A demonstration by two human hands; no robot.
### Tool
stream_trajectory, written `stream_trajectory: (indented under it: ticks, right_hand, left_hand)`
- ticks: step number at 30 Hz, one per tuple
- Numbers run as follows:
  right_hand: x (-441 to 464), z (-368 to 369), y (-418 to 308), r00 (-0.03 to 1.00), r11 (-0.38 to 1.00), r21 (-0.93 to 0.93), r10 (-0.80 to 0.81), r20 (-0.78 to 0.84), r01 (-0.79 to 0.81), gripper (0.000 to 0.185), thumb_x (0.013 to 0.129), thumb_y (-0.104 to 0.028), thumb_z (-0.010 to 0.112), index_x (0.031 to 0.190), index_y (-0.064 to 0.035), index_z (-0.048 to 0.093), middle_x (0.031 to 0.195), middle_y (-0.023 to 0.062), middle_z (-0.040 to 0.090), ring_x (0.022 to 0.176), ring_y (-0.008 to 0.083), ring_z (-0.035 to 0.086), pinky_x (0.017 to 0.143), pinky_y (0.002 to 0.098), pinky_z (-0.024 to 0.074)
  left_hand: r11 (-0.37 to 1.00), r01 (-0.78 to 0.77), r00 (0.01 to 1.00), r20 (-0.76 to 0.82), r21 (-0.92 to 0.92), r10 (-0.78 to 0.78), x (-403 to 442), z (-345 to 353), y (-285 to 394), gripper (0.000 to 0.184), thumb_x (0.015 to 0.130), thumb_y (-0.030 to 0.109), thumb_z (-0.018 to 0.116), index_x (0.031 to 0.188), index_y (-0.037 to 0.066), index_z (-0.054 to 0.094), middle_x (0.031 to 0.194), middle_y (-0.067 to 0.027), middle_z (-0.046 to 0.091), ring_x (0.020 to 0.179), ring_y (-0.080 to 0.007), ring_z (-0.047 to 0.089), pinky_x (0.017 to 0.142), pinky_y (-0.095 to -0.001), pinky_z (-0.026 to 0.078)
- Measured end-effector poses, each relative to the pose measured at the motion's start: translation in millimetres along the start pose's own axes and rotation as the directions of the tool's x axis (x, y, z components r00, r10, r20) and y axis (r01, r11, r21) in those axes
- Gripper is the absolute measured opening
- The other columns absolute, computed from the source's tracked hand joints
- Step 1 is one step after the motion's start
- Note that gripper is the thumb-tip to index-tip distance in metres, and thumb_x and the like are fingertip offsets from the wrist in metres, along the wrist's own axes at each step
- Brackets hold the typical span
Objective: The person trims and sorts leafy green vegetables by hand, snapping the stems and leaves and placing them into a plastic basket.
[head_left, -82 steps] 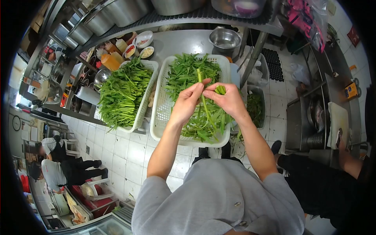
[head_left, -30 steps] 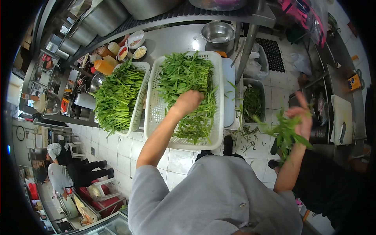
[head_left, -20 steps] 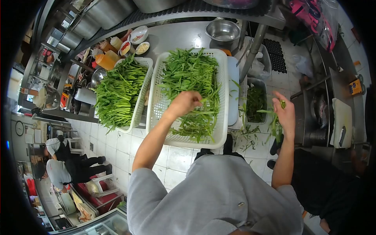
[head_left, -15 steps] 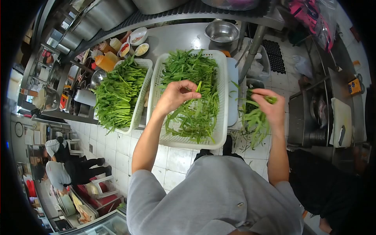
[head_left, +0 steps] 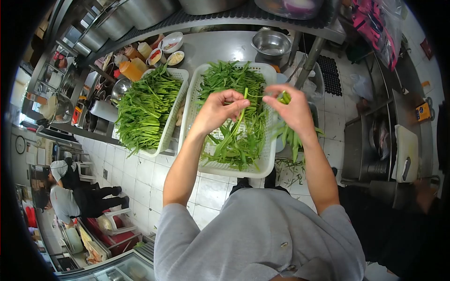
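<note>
Brings right hand [head_left: 295, 112] back to one large basket [head_left: 255, 173], clutching one bunch of greens [head_left: 285, 97] over its right rim; pinches one stem [head_left: 245, 94] in left hand [head_left: 221, 109] above it, with one smaller basket [head_left: 176, 108] to its left.

No text is legible; marks on the yellow box [head_left: 423, 112] blur.

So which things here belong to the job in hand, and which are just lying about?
In use, it seems:
left hand, pinching a green stem
right hand, holding leafy greens
wide white basket
narrower heaped basket

Just lying about:
steel bowl
orange bottles
yellow box
</note>
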State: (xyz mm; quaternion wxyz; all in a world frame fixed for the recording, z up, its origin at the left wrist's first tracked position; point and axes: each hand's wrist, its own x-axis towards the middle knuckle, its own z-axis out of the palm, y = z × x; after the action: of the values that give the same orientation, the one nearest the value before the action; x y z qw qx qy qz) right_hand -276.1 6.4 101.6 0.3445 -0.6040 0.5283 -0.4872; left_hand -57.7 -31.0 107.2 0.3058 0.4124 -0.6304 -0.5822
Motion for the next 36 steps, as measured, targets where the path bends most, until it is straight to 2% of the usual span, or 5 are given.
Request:
stream_trajectory:
  ticks: [19, 23, 27, 30, 36]
  right_hand:
    - [5.3, -59.6, 16.6, 0.982, 0.667, 0.738, 0.185, -0.032, -0.102, 0.021, 0.091, -0.022, 0.068, 0.097, -0.0021, 0.065, 0.079, 0.0002, 0.058, 0.057, 0.0053, 0.047, 0.043, 0.0197, 0.0315]
    - [12.6, -63.0, 60.1, 0.939, 0.984, -0.01, 0.166, -0.3, -0.177, 0.018, 0.093, -0.023, 0.064, 0.088, -0.0058, 0.061, 0.082, 0.0032, 0.061, 0.055, 0.0054, 0.046, 0.042, 0.0188, 0.0305]
    - [-5.4, -79.1, 52.3, 0.988, 0.575, 0.815, 0.156, -0.024, -0.071, 0.02, 0.094, -0.022, 0.063, 0.091, -0.0026, 0.065, 0.079, 0.0049, 0.064, 0.061, 0.0067, 0.049, 0.052, 0.0222, 0.0378]
    - [1.5, -67.4, 60.1, 0.945, 0.977, -0.161, 0.083, -0.317, -0.14, 0.021, 0.094, -0.022, 0.063, 0.092, -0.0007, 0.066, 0.081, 0.0048, 0.065, 0.066, 0.0077, 0.05, 0.057, 0.0234, 0.0398]
    - [-14.9, -81.0, 49.2, 0.891, 0.996, -0.059, -0.082, -0.447, 0.062, 0.024, 0.093, -0.019, 0.064, 0.092, 0.0046, 0.068, 0.088, 0.0044, 0.065, 0.085, 0.0127, 0.059, 0.079, 0.0241, 0.0449]
  left_hand:
    - [0.78, 0.002, 0.987, 0.124, 0.626, -0.103, -24.6, -36.9, -84.0, 0.031, 0.082, 0.012, 0.075, 0.112, 0.006, 0.066, 0.097, -0.0099, 0.07, 0.093, -0.0211, 0.067, 0.084, -0.0327, 0.053]
    - [0.7, -0.084, 0.993, 0.122, 0.709, -0.005, -33.9, -29.7, -99.3, 0.029, 0.082, 0.013, 0.071, 0.11, 0.008, 0.067, 0.102, -0.0106, 0.069, 0.095, -0.0287, 0.065, 0.085, -0.0388, 0.052]
    - [0.504, -0.309, 0.947, 0.309, 0.806, 0.088, -24.6, 4.5, -124.8, 0.028, 0.085, 0.011, 0.066, 0.113, 0.01, 0.068, 0.116, -0.0099, 0.063, 0.108, -0.0288, 0.061, 0.094, -0.0403, 0.048]
    - [0.255, -0.34, 0.938, 0.348, 0.905, 0.016, -27.4, 21.3, -132.1, 0.029, 0.085, 0.013, 0.065, 0.114, 0.011, 0.068, 0.124, -0.0097, 0.058, 0.115, -0.029, 0.056, 0.1, -0.0414, 0.044]
    - [0.687, -0.194, 0.98, 0.107, 0.7, 0.168, -14.8, -16.0, -83.7, 0.021, 0.086, 0.019, 0.072, 0.102, 0.005, 0.072, 0.098, -0.0107, 0.071, 0.095, -0.0275, 0.066, 0.087, -0.0378, 0.05]
